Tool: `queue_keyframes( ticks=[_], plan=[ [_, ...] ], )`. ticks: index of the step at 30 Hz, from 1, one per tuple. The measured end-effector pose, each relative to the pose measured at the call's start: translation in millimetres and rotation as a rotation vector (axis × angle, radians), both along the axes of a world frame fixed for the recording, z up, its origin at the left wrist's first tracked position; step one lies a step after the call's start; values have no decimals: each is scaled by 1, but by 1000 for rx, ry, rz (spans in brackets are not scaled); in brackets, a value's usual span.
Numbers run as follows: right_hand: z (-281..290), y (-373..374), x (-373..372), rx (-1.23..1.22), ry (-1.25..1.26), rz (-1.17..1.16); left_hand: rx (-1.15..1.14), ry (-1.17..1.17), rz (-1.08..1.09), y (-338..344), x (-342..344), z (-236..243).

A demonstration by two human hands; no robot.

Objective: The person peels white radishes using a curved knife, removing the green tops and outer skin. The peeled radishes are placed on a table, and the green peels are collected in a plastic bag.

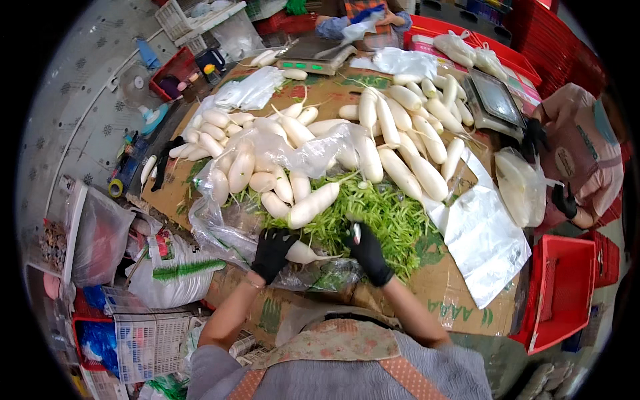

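Note:
My left hand, in a black glove, grips a white radish by its thick end just above the table's near edge. My right hand, also gloved in black, is closed on a small knife whose blade points up, right of the radish's thin tip. Behind both hands lies a heap of cut green leaves. Several white radishes lie beyond it, some in a clear plastic bag.
Cardboard covers the table. Clear bags lie at right. A person in pink with black gloves holds a bag of radishes near a scale. Another scale sits far back. Red crates stand at right.

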State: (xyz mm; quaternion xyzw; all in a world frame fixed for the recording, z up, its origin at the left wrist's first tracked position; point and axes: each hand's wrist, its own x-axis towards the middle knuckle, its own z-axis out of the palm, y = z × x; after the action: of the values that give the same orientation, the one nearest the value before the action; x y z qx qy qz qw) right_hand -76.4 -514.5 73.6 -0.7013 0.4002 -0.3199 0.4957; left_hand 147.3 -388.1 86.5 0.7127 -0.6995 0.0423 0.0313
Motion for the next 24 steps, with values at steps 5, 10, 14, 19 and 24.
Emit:
queue_keyframes(
  ticks=[5,10,14,19,24],
  plan=[
    [8,16,-21,-105,45,-15,-402,1090,419,5,11,58],
    [76,10,-15,-300,238,80,-679,1702,465,-16,-11,101],
    [90,11,1,-520,166,190,-343,1036,324,-15,-20,98],
    [102,10,6,-481,167,194,-578,1706,481,-9,-37,68],
    [71,49,14,-288,87,64,-800,2506,424,-9,-46,76]
  ],
)
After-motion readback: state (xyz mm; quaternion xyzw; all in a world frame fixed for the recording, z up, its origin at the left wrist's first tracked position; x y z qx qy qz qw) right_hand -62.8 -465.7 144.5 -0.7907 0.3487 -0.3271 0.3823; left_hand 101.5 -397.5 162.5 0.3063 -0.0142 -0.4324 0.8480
